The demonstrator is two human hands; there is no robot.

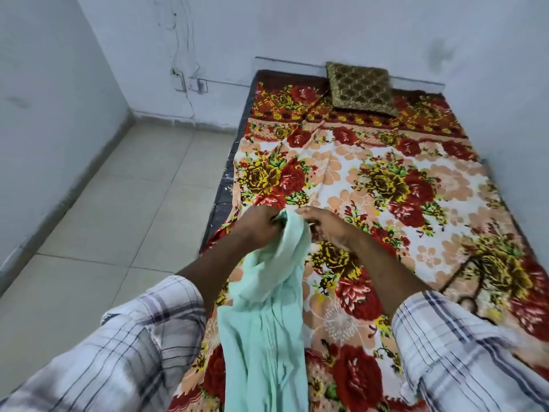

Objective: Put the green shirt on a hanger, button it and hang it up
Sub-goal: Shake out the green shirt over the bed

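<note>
Pale walls (326, 25) meet at a corner on the upper left, above a floor (118, 203) of light square tiles. To the right of the tiles we see a low bed (386, 150) that runs back to the far wall, covered by a sheet printed with red and yellow flowers. The green shirt (267, 322), pale mint in colour, is held up in the air over the near left part of the bed. It is gathered into a bunch at the top and falls in long folds out of the lower edge of the view. Checked sleeves, left (118, 352) and right (460, 352), are rolled back from both forearms. A brown patterned cushion (359, 87) lies at the head of the bed, touching the wall. The left hand (258, 224) grips the top of the shirt with its fingers (274, 223) curled round the bunched cloth. The right hand (329, 227) is just beside it, its fingers (306, 217) curled and pinching the same upper edge from the other side.
</note>
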